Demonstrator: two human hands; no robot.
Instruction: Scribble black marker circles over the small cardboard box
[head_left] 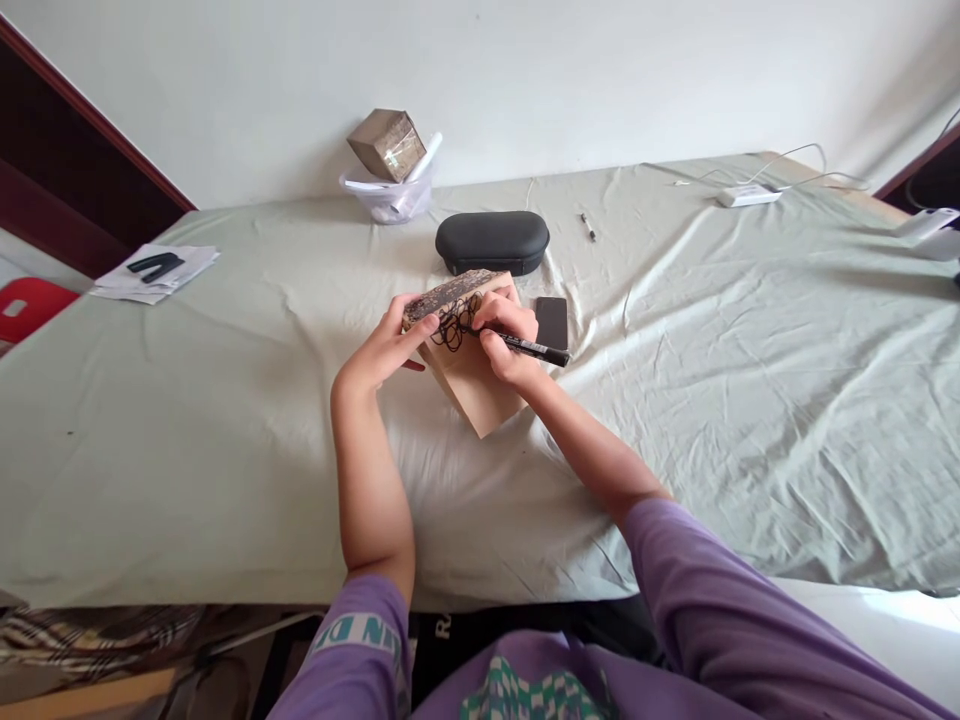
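A small cardboard box (480,392) is tilted above the cloth in front of me. Dark scribbles fill its far side, and black loops run over the upper part of the face toward me. Gripping the box's left edge is my left hand (386,345), thumb on the scribbled face and fingers behind. My right hand (510,330) is closed around a black marker pen (536,348). The pen's tip end points left at the loops, partly hidden by my fingers; its thick black end sticks out to the right.
A black hard case (492,240) lies just beyond the box, with a dark phone-like slab (552,322) at right. Farther back are a plastic tub (390,200) holding a brown box (388,145), a small pen (587,228), and a power strip (748,195). A stapler (156,266) rests on papers (161,284) at left.
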